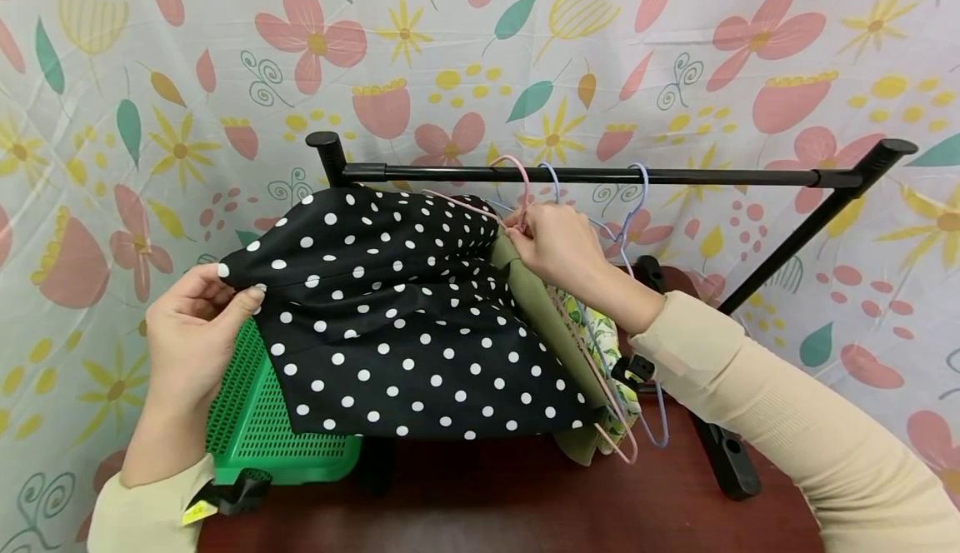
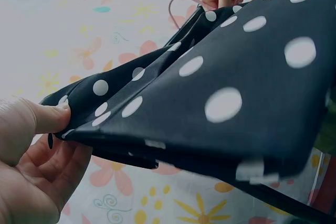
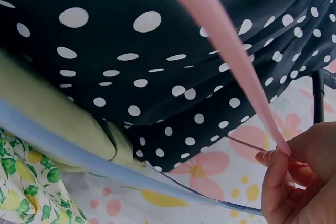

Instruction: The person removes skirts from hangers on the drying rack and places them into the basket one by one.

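Observation:
My left hand (image 1: 191, 341) pinches the left corner of a black polka-dot cloth (image 1: 405, 320) between thumb and fingers, and stretches it out sideways. In the left wrist view the folded edge of the cloth runs away from the thumb. My right hand (image 1: 562, 245) pinches a pink hanger (image 3: 231, 51) just below its hook, which sits at the black rail. The right part of the cloth lies against this hanger. Beside it hang an olive-green cloth (image 1: 536, 303) and a white cloth with a lemon print (image 3: 31, 182), near a blue hanger (image 1: 637, 203).
A black rack rail (image 1: 712, 176) crosses above a dark red-brown table (image 1: 480, 503). The green perforated basket (image 1: 285, 457) stands at the left, partly behind the polka-dot cloth. Behind everything is a floral curtain (image 1: 480, 53). A rack foot (image 1: 723, 457) stands at the right.

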### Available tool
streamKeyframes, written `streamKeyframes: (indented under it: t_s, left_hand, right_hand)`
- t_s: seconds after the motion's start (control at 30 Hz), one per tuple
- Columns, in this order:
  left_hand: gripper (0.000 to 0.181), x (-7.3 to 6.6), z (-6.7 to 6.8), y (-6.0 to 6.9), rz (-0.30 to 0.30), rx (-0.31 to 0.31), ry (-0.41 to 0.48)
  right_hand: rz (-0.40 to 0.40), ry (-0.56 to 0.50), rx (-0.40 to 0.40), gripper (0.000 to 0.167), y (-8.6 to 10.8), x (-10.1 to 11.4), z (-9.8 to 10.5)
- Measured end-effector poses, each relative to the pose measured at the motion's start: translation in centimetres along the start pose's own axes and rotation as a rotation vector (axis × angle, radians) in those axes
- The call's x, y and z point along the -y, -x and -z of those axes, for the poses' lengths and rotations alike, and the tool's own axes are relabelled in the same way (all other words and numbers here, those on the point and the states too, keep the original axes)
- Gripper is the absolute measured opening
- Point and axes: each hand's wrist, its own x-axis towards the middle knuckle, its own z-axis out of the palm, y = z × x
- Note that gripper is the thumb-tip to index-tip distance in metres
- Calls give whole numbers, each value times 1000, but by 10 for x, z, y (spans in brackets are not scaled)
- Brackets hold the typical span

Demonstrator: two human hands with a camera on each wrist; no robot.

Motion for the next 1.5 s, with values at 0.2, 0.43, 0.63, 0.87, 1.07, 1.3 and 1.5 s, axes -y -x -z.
streamKeyframes:
  t_s: [0.2,0.43,0.63,0.87,1.07,1.3,1.5]
  left_hand:
    - [13,-1,4,-3,-16,-6,32]
    - [13,-4,8,-6,-39,0,67]
    - [15,-4,14,-9,-12,-23,95]
    - [14,-9,18,-11,4,-63,65]
    - [13,-11,20,-12,39,-123,24]
    - [15,-12,22,-16,64,-178,23]
    - [16,-13,22,-22,118,-274,28]
  right_hand:
    - [9,-30,-13,18,1,-2,-1]
    - [5,1,-26,37,2,-3,-1]
    - [11,23,-42,43,2,-5,-1]
    - [3,19,-42,45,2,-5,-2]
    - [3,30,-42,47,3,-5,-1]
    - [34,38,-64,29,3,-6,-2]
    - [23,69,-61,40,5,-7,-1]
